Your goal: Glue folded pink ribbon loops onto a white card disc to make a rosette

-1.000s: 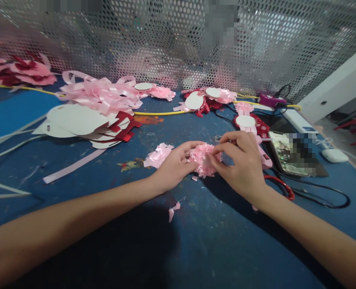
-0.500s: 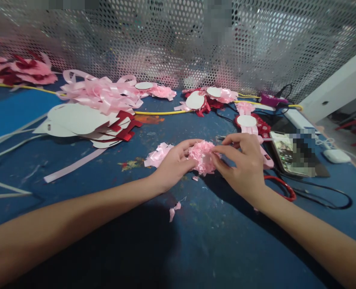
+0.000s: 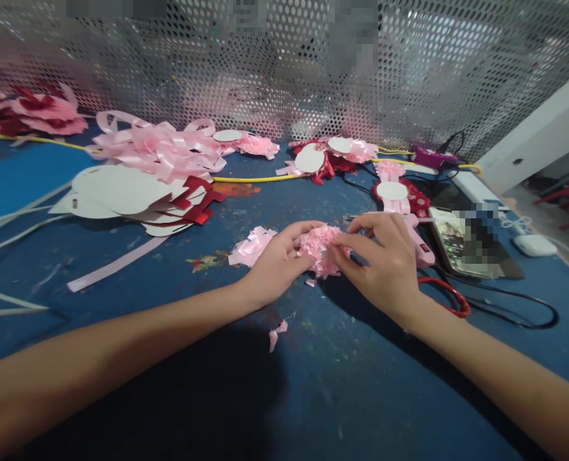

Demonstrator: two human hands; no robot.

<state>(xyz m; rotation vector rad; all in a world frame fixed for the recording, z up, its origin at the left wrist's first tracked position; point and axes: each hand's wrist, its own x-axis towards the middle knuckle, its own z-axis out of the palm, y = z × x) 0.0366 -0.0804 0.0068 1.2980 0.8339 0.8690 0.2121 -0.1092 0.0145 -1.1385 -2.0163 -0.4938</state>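
Note:
A frilly pink ribbon rosette (image 3: 319, 251) is between my two hands, just above or on the blue table. My left hand (image 3: 280, 259) curls round its left side, thumb in front and fingers behind. My right hand (image 3: 380, 259) has its thumb and index finger closed at the rosette's right side; whether a small piece is in that pinch is hidden. Left of my left hand lies another pink ribbon piece (image 3: 253, 246), partly covered by the hand. Pink scraps (image 3: 278, 334) lie on the table nearer to me.
White card shapes (image 3: 121, 192) with red ends and a pile of pink ribbon (image 3: 164, 147) lie at left. Finished-looking rosettes with white discs (image 3: 309, 159) sit at the back. To the right are a pink tool with a red switch (image 3: 425, 251), a phone (image 3: 457, 246) and cables.
My right thumb and index finger have shifted slightly left over the rosette. My left hand keeps its hold, and the whole view has moved a little.

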